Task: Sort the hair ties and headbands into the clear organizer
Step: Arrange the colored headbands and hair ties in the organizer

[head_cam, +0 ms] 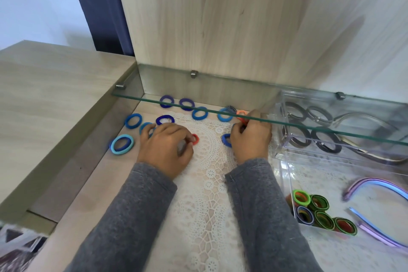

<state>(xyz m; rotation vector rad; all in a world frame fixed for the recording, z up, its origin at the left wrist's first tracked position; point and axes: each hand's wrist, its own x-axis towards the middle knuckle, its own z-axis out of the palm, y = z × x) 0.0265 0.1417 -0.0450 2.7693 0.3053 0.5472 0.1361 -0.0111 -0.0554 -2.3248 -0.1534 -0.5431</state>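
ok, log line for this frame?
left hand: pinches red hair tie | right hand: holds orange hair tie | blue hair ties: unsorted | clear organizer: partly filled

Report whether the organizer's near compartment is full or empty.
Partly filled: the clear organizer holds a cluster of green hair ties in that compartment's front corner, with room left.

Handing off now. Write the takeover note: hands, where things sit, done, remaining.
Left hand pinches a red tie; right hand pinches an orange tie.
Clear organizer at right: dark ties in the far compartment, green ties and pastel headbands in the near one.
Done: those are sorted.
Left: blue ties lie loose on the shelf, plus both held ties.
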